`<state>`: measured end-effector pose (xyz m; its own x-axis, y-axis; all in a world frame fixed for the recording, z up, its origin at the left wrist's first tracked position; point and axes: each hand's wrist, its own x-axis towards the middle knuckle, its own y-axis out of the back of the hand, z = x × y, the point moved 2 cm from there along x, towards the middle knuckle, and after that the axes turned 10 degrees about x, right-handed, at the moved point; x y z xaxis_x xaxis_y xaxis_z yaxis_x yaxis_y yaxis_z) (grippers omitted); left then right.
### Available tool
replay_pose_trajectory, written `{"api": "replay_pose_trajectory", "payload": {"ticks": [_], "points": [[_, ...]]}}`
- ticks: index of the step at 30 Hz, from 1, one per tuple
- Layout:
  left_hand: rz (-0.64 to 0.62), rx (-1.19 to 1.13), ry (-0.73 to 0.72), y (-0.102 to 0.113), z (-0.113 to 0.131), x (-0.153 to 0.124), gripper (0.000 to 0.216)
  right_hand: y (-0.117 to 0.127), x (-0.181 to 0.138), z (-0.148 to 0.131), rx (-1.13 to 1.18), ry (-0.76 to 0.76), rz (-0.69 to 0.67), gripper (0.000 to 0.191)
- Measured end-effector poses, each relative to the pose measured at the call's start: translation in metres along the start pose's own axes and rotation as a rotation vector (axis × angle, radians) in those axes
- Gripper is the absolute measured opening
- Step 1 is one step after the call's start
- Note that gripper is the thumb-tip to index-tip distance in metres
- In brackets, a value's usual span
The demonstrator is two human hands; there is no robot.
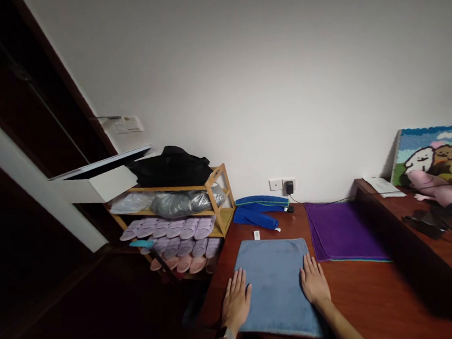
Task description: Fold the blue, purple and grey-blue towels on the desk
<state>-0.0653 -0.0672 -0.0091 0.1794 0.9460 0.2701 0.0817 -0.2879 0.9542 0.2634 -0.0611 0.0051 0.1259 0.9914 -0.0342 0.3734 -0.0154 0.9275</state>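
A grey-blue cloth (278, 286) lies spread flat on the reddish-brown table (363, 294), close to the front edge. My left hand (236, 300) rests flat on its left side, fingers stretched out; a watch is on that wrist. On the right side of the cloth, my right hand (315, 280) lies flat with fingers extended, touching its edge. Neither hand grips anything. Beyond the cloth are rolled or folded blue cloths (259, 211) and a small white tag (257, 235). To the right sits a flat stack of purple cloth (346, 233).
A wooden rack (224, 212) at left holds several slippers (176, 229), plastic-wrapped items and a black bag (172, 169), with a white box (96, 186) beside it. A charger (289, 187) is plugged into the wall. At right, a raised ledge bears a pink plush toy (445, 195) and cables.
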Motion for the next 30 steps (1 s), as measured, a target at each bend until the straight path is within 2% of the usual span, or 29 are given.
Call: {"api": "replay_pose_trajectory", "payload": {"ticks": [3,5,6,8,9,11,12,13,15,20,23,25,30], "points": [[0.104,-0.002,0.054,0.017,0.021,0.011,0.057,0.001,0.0,-0.001,0.023,0.004,0.002,0.067],[0.17,-0.043,0.004,0.032,0.057,0.023,0.057,0.001,0.0,-0.001,0.025,0.0,0.002,0.068],[0.176,-0.079,-0.076,0.039,0.08,0.03,0.057,0.001,0.0,-0.001,0.023,-0.002,0.003,0.068],[0.131,-0.155,-0.287,0.047,0.131,0.041,0.058,0.0,0.0,0.0,0.021,0.005,0.002,0.067],[0.099,-0.184,-0.337,0.048,0.152,0.045,0.057,-0.001,0.0,0.001,0.021,0.014,-0.002,0.066],[0.022,-0.219,-0.365,0.044,0.181,0.05,0.056,-0.002,0.001,0.002,0.021,0.029,-0.008,0.066],[-0.012,-0.225,-0.348,0.039,0.186,0.051,0.057,-0.003,0.002,0.002,0.019,0.033,-0.01,0.066],[-0.039,-0.225,-0.325,0.034,0.184,0.052,0.057,-0.003,0.002,0.003,0.018,0.032,-0.01,0.066],[-0.071,-0.203,-0.27,0.025,0.162,0.052,0.059,-0.003,0.003,0.003,0.02,0.02,-0.005,0.067],[-0.108,-0.07,-0.013,0.01,0.058,0.051,0.059,-0.003,0.004,0.001,0.029,-0.004,0.008,0.067],[-0.095,-0.019,0.089,0.004,0.017,0.05,0.06,-0.004,0.004,0.002,0.024,-0.009,0.003,0.067],[-0.064,-0.007,0.102,0.0,0.009,0.049,0.06,-0.006,0.004,0.002,0.014,-0.012,-0.003,0.067],[-0.022,0.003,0.111,-0.008,0.014,0.048,0.059,-0.006,0.014,0.003,0.019,-0.011,-0.008,0.068]]}}
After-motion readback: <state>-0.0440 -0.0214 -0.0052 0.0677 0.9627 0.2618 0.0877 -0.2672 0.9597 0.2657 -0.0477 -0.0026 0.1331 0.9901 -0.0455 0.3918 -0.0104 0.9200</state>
